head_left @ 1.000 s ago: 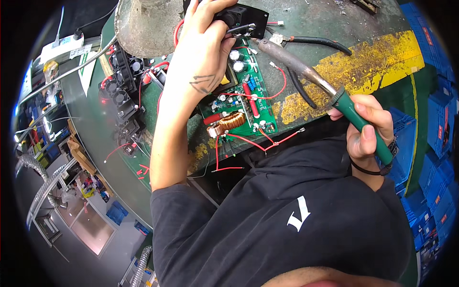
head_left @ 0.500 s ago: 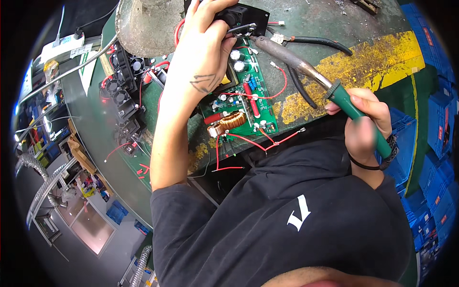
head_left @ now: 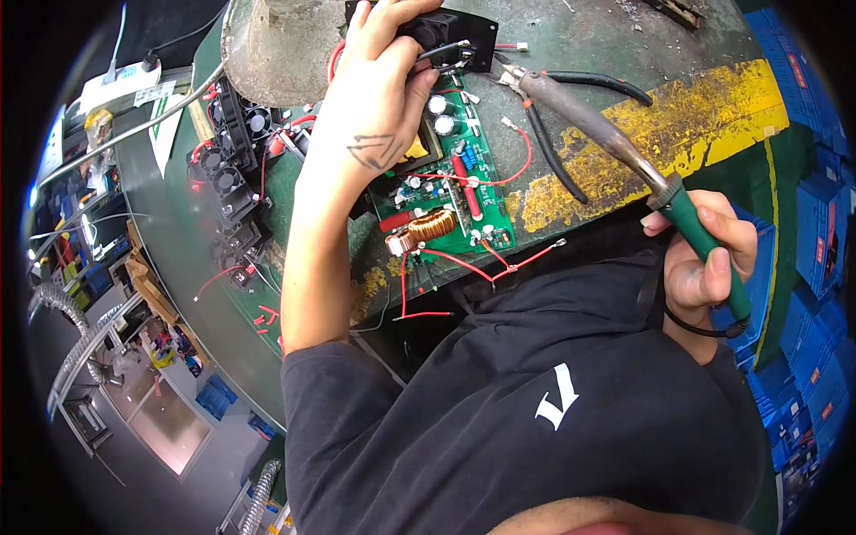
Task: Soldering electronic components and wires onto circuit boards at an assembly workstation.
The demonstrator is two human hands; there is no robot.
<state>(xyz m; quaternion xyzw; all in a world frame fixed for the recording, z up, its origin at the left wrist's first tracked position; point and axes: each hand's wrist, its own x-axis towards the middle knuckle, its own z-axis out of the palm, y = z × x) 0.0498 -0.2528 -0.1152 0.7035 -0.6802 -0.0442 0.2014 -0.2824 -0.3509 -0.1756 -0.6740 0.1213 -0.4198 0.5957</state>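
My left hand [head_left: 388,76] is closed at the top of the bench, pinching a black wire [head_left: 443,52] against a black panel [head_left: 482,43]; a fan is set in the panel, partly covered by my fingers. In my right hand [head_left: 713,254] is a soldering iron [head_left: 615,138], gripped by its green handle, its shaft slanting up-left. The iron's front end lies over the jaws of black-handled pliers [head_left: 557,152], apart from the panel. Below my left hand rests a green circuit board [head_left: 489,201] with a copper coil [head_left: 432,227], capacitors and red wires.
Several small black fans [head_left: 227,178] with red wires lie left of my left forearm. A worn metal plate [head_left: 276,58] sits at the upper left. Yellow worn tape [head_left: 660,134] crosses the green bench [head_left: 615,40]. Blue crates [head_left: 811,223] stack along the right, beyond the bench edge.
The soldering iron has drawn back from the panel's wire end, moving right and slightly down with my right hand. My left hand stays almost in place on the wire and panel.
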